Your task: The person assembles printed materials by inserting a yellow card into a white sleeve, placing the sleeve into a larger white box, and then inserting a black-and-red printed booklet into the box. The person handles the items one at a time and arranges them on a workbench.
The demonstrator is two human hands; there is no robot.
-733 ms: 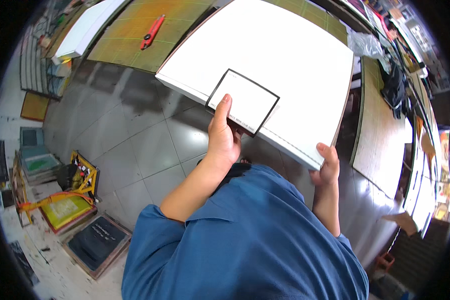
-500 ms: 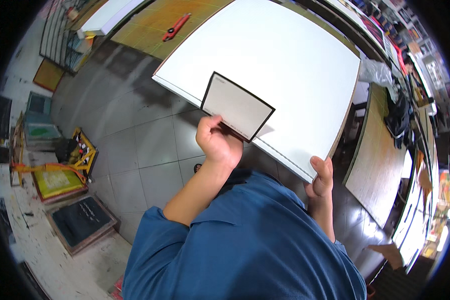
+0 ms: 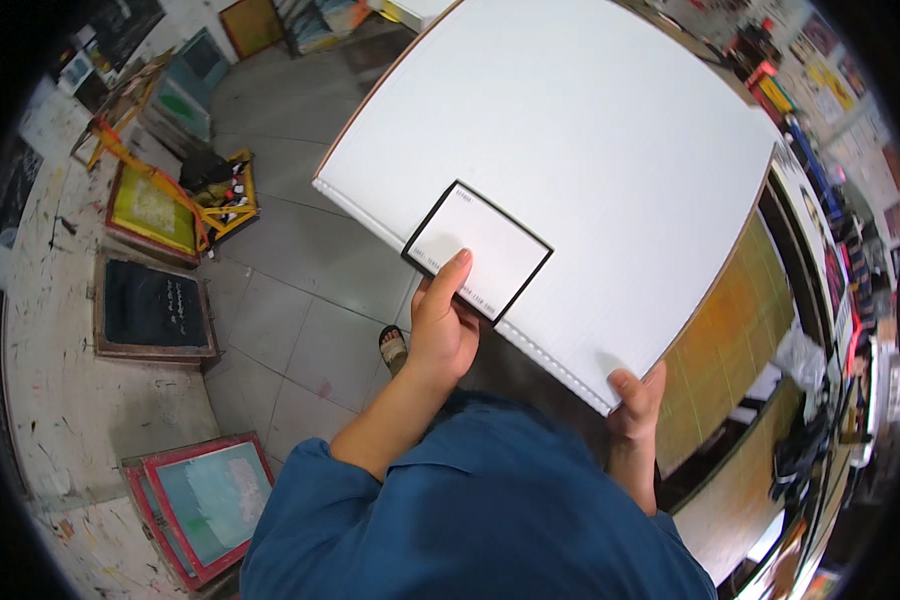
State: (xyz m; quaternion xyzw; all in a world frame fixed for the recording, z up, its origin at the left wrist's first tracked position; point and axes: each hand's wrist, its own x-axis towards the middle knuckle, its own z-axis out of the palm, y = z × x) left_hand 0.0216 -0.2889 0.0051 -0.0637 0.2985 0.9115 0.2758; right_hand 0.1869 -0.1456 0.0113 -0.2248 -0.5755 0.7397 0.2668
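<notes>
A large white fluted board spans the upper middle, its ribbed near edge tilted down to the right. Flat against that edge lies a white rectangular card with a black border and small print. My left hand is closed on the card, thumb pressed on its face and fingers under the board's edge, so it seems to grip both together. At the board's near right corner, my right hand pinches the board with its thumb on top. The fingers of both hands are mostly hidden beneath.
Framed screens lean at the left: a yellow one, a dark one and a red-framed one. A yellow metal stand is on the tiled floor. To the right stands a stained worktable beside a clear plastic bag.
My body and the board have turned to the right. The card, earlier tilted up off the board, now lies flat on it, and my left thumb has come onto its face.
</notes>
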